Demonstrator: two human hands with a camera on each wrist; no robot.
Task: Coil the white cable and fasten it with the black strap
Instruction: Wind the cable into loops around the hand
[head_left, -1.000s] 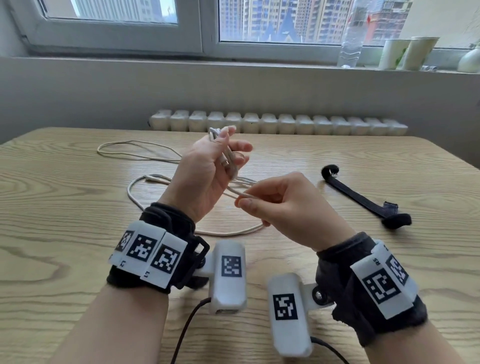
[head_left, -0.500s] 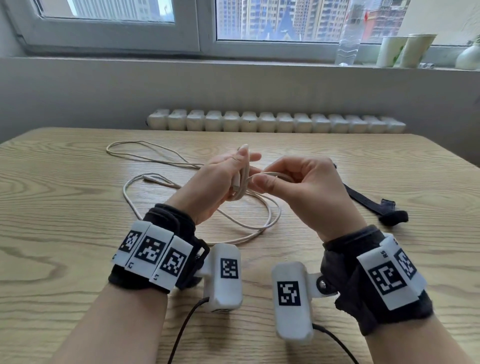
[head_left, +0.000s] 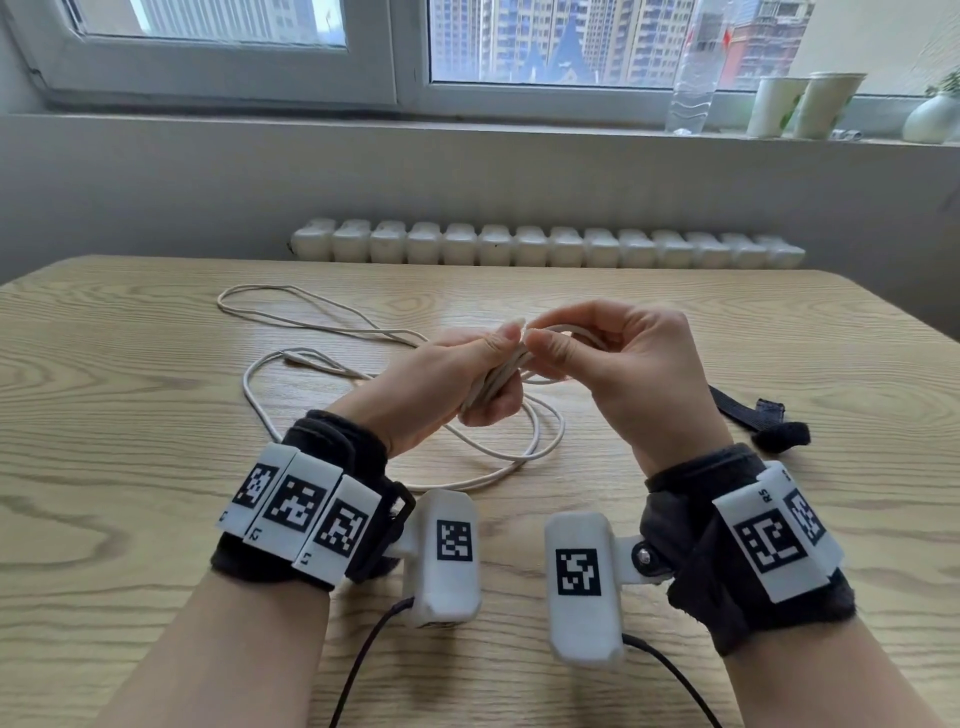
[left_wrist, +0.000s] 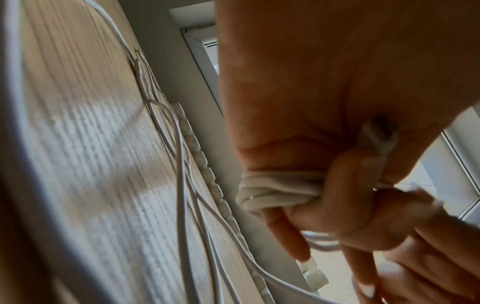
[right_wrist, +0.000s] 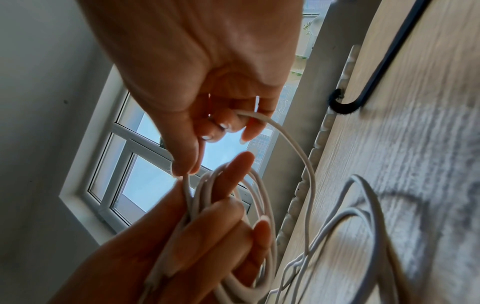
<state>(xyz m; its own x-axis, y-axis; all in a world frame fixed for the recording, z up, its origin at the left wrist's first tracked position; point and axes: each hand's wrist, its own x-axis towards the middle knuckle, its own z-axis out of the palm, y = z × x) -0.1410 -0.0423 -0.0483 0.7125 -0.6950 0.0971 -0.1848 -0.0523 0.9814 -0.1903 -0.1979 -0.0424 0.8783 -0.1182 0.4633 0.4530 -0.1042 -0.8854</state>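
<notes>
My left hand (head_left: 488, 374) holds several turns of the white cable (head_left: 498, 376) bunched against its palm, above the table's middle. The bundle (left_wrist: 275, 189) and a white plug (left_wrist: 379, 135) show under its thumb in the left wrist view. My right hand (head_left: 550, 345) pinches a strand (right_wrist: 293, 148) between thumb and forefinger right at the left fingertips. The loose cable (head_left: 519, 452) trails in loops on the table to the far left. The black strap (head_left: 769, 421) lies flat on the table right of my right hand, partly hidden by it, untouched.
The wooden table (head_left: 130, 467) ends at a wall with a white radiator (head_left: 545, 244) behind its far edge. On the windowsill stand a clear bottle (head_left: 693, 78), two paper cups (head_left: 802, 104) and a small vase (head_left: 930, 117). Black wires (head_left: 363, 660) run from the wrist cameras toward me.
My right hand carried a strand up from below to the left fingertips, adding a turn to the bundle. The left hand lowered and tilted. The loose loops on the table shifted.
</notes>
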